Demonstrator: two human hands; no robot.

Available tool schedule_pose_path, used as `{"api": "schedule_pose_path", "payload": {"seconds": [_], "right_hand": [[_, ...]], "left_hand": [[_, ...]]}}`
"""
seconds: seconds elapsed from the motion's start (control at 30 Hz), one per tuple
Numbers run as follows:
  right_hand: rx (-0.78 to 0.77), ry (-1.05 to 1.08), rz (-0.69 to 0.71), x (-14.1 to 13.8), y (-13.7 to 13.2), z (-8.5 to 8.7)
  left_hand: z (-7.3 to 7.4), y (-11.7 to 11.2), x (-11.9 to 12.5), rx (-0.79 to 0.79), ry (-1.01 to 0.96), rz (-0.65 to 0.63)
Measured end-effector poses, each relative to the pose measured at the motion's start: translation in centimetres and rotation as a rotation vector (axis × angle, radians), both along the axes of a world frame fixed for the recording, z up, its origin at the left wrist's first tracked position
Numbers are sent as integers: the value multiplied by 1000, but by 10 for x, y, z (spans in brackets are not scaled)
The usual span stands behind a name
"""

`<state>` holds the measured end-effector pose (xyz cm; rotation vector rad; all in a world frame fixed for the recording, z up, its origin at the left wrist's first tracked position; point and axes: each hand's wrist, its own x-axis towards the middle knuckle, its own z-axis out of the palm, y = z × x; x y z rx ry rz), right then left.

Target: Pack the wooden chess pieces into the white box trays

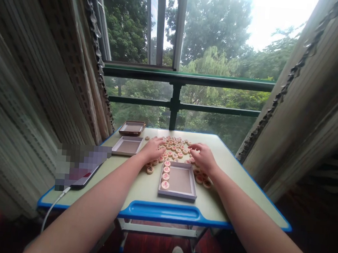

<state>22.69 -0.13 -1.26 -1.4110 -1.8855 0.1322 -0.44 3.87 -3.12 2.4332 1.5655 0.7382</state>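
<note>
Round wooden Chinese chess pieces (180,146) with red and dark characters lie spread over the far middle of the table. My left hand (152,150) rests over the left side of the spread, fingers stretched and thumb apart. On the right side, my right hand (202,157) reaches in with its fingers apart, touching or just above the pieces; no held piece shows. Between my forearms sits a shallow box tray (192,196), with a column of red-marked pieces (166,176) along its left side. More pieces (203,179) lie beside it, partly under my right wrist.
A second shallow tray (127,145) and a brown-edged box (132,127) stand at the back left. A device with a blurred screen (86,174) and a white cable (54,204) is at the left edge. The table (239,202) has a blue rim. Curtains flank the window.
</note>
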Motion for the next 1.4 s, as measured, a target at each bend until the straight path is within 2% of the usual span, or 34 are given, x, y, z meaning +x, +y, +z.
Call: {"api": "schedule_pose_path", "payload": {"seconds": [0.13,0.23,0.3,0.37,0.43,0.53,0.6,0.7,0.73,0.87,1.03,1.1,1.23,1.4], "right_hand": [[27,25,21,-3,0,-3],[-72,-15,19,-15,11,4],[-216,-125,24,-25,30,16],[-318,-322,49,-35,53,32],[-386,-520,99,-42,76,47],[-390,-572,138,-46,101,54],[-284,-533,125,-44,111,47],[-24,-462,88,-37,121,29],[-28,-479,109,-34,124,23],[-207,-446,148,-32,129,9],[-75,-611,254,-46,119,1],[-68,-642,279,-50,117,0],[-93,-587,241,-54,116,0],[-88,-585,297,-61,117,0]], "left_hand": [[-4,-1,1,-115,61,-22],[-5,-4,2,-133,86,-11],[-4,-5,3,-134,97,-26],[-3,-4,3,-120,94,-21],[-3,-3,4,-86,54,43],[-3,-1,3,-55,18,142],[-5,0,2,-68,44,139],[-7,2,0,-85,94,106],[-8,3,0,-83,102,102],[-6,4,-1,-72,99,111],[-4,8,-3,-67,73,116],[-6,11,-5,-33,76,127],[-8,18,-10,56,82,159],[-8,20,-14,-31,95,170]]}}
